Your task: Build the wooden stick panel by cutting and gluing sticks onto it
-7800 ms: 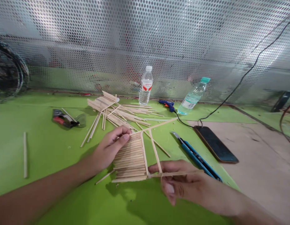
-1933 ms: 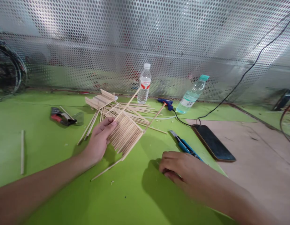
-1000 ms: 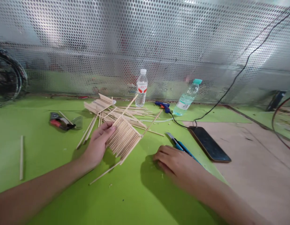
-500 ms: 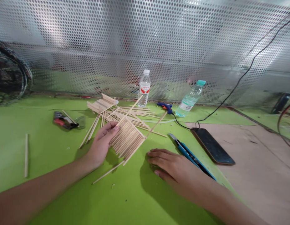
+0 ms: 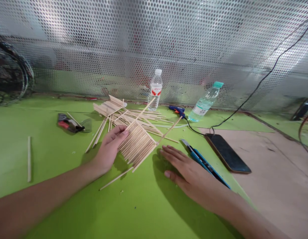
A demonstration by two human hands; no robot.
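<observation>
Pinched at its left corner, a panel of thin wooden sticks point(image 5: 139, 144) is in my left hand point(image 5: 110, 146), tilted above the green tabletop. Longer sticks jut out from its corners. Empty, with fingers stretched forward, my right hand point(image 5: 182, 164) is just right of the panel's lower right side, close over the table. Beside that hand lies a blue utility knife point(image 5: 206, 164) with its blade showing. Behind the panel is a pile of loose wooden sticks point(image 5: 154, 116), and another stick assembly point(image 5: 110, 107) rests at the pile's left end.
A clear water bottle point(image 5: 155, 89) and a tilted green-capped bottle point(image 5: 206, 103) stand at the back. Between them lies a blue glue gun point(image 5: 178, 111). A corded black phone point(image 5: 228, 152) is at right. Red-handled pliers point(image 5: 69, 123) and a single stick point(image 5: 29, 159) are at left.
My right hand has lifted its fingers slightly and straightened them. My left hand keeps its pinch on the stick panel, and the whole view has shifted a little.
</observation>
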